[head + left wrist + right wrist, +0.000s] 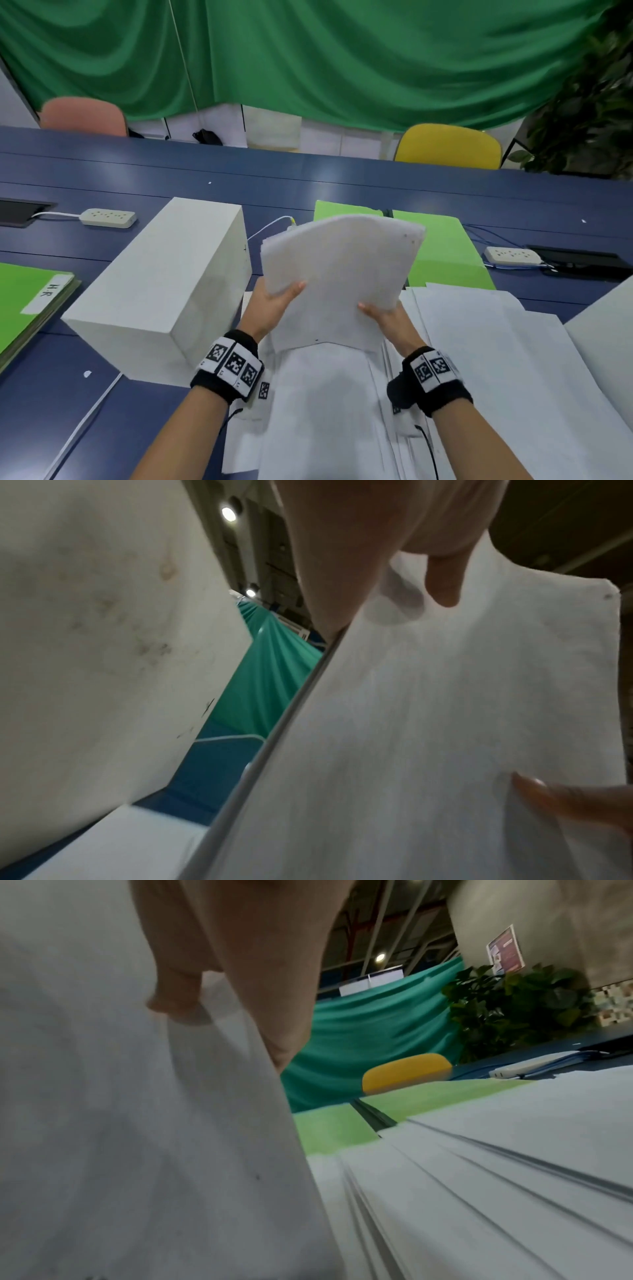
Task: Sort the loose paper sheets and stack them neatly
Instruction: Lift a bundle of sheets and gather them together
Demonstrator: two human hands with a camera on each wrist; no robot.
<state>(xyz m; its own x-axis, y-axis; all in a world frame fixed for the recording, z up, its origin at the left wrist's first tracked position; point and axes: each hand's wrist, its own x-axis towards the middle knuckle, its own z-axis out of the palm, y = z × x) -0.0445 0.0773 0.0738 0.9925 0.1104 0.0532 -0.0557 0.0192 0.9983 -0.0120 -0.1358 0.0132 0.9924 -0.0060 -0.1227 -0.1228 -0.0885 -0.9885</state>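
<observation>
A bundle of white paper sheets (337, 270) stands tilted above the table, its top curling to the right. My left hand (274, 303) grips its lower left edge, thumb on the front. My right hand (385, 317) pinches its lower right edge. In the left wrist view the bundle (428, 723) fills the right side with my left thumb (441, 585) on it and the right thumb (565, 802) at the lower right. In the right wrist view the bundle (120, 1123) hangs at the left under my right thumb (181, 1004). More loose white sheets (479, 359) lie fanned on the table beneath and to the right.
A white box (164, 291) stands just left of my left hand. Green folders (442, 250) lie behind the bundle, another green folder (27, 301) at the left edge. Power strips (108, 217) (512, 255) with cables sit on the blue table (342, 178). Chairs stand beyond.
</observation>
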